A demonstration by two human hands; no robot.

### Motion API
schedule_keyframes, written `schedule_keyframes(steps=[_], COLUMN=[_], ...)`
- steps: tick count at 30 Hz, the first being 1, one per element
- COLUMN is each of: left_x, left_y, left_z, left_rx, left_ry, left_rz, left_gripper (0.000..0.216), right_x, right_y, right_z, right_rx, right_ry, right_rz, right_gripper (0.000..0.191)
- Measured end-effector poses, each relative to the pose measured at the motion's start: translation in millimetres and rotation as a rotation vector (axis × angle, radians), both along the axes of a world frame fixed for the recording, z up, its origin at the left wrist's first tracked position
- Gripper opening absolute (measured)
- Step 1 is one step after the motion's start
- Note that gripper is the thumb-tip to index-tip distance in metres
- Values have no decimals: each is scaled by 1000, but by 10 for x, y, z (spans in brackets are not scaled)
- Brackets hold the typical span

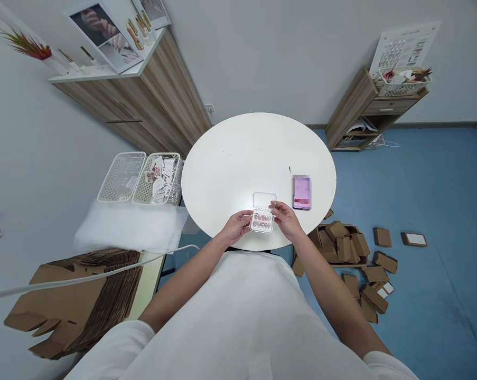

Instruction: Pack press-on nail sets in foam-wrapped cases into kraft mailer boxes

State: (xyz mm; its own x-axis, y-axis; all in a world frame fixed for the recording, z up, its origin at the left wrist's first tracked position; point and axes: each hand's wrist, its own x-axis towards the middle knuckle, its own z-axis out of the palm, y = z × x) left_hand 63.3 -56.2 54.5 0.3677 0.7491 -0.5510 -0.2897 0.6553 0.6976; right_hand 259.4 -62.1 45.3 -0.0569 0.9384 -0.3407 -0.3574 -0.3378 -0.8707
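Between my hands is a small clear plastic case [262, 221] with its lid raised, and two rows of pinkish press-on nails show inside. My left hand [237, 226] pinches the case at its left side. On the other side, my right hand [286, 217] grips the case near the hinge and the lid's lower right corner. Both hands are over the near part of the round white table [258, 153]. A phone [301, 192] with a blurred pink screen lies on the table, right of my right hand.
On the left stand two white baskets [157, 179], one full of small packets, beside white foam sheeting [127, 227] and stacked flat cardboard [83, 301]. Small brown boxes [343, 245] lie on the floor at right. A white cable [103, 275] crosses at left.
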Motion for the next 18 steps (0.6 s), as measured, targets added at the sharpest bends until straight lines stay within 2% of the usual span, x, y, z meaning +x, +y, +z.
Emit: schedule_keyframes(steps=[7,14,18], left_x=[13,20,19], left_y=[-8,19,4], left_z=[15,22,10], left_rx=[-17,-55,-8], left_ry=[-18,-68,-62], left_rz=[21,86,78], left_gripper=[30,24,32], right_x=[-17,-20,-40], right_y=[-24,-35,-29], right_z=[-46,-62,-33], right_rx=[-8,-42,-33], right_ry=[101,129,119], right_rz=[-18,-11,-21], right_gripper=[26,28,34])
